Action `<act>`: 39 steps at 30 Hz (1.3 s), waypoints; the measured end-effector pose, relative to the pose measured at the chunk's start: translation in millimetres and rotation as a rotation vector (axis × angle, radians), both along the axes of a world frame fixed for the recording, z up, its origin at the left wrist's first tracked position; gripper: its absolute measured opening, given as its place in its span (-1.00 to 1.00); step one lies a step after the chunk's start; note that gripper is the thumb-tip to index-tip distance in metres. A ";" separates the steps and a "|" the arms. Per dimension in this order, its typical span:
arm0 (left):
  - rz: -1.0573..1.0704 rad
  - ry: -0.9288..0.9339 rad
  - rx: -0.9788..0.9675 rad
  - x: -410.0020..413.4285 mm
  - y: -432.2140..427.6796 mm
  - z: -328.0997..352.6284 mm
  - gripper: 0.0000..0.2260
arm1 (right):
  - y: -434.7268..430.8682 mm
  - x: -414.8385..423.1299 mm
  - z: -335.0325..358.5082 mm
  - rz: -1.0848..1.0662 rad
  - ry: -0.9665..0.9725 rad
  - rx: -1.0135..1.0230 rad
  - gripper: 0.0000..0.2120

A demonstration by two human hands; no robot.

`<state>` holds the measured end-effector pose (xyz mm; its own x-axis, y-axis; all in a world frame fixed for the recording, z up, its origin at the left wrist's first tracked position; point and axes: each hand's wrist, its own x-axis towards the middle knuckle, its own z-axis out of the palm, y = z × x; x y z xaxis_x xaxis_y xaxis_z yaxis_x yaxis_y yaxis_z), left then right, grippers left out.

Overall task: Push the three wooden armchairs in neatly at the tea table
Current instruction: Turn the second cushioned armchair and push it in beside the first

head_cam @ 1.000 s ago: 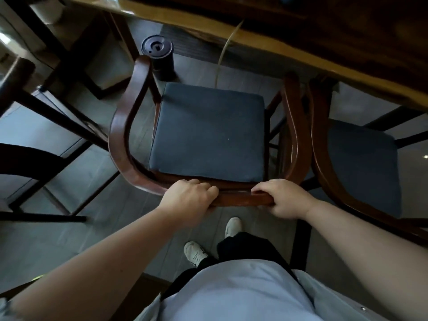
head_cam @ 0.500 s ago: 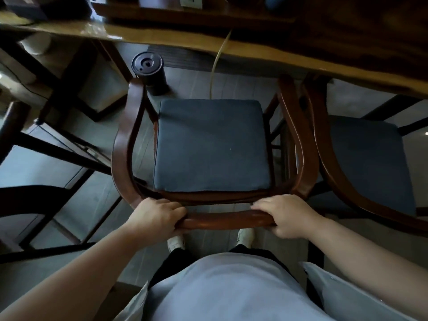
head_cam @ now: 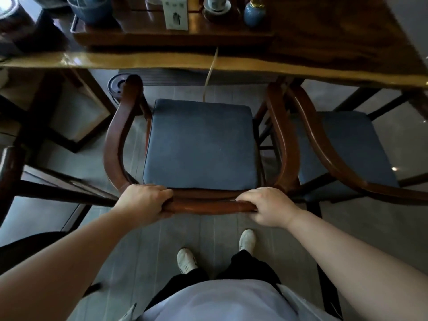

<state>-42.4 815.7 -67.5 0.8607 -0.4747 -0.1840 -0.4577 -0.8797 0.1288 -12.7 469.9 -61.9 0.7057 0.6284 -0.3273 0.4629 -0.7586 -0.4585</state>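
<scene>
A wooden armchair (head_cam: 115, 144) with a dark blue seat cushion (head_cam: 201, 144) stands straight in front of me, its arm tips near the front edge of the wooden tea table (head_cam: 254, 63). My left hand (head_cam: 143, 202) and my right hand (head_cam: 268, 207) both grip its curved back rail, one at each end. A second armchair (head_cam: 324, 154) with a like cushion stands touching it on the right, partly under the table. Part of a third dark chair (head_cam: 14, 172) shows at the left edge.
On the table sit a wooden tea tray (head_cam: 162, 35), a white box (head_cam: 174, 12), a lidded cup (head_cam: 216, 4), a blue jar (head_cam: 253, 13) and a blue bowl (head_cam: 91, 8). A black cylinder (head_cam: 117, 84) stands on the grey floor by the chair's left arm. My feet are just behind the chair.
My view has lifted, and the tabletop with its tea ware now shows. The chair has straightened to face the table. Both hands stay on the back rail, a little wider apart.
</scene>
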 end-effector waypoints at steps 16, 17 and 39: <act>-0.031 -0.111 -0.066 -4.3 -91.8 9.6 -0.68 | -50.5 60.8 -15.5 0.163 0.013 -0.443 -0.72; -0.036 -0.127 -0.083 -4.3 -90.2 8.4 -0.67 | -50.6 60.3 -18.2 0.164 0.005 -0.435 -0.75; 0.022 -0.077 -0.049 -11.7 -149.3 13.6 -0.67 | -105.0 59.3 -16.8 0.200 0.047 -0.439 -0.68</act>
<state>-54.1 666.5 -53.8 0.8817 -0.4622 -0.0942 -0.4483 -0.8832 0.1375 46.6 364.9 -78.7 0.5632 0.5453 -0.6208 0.6059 -0.7834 -0.1385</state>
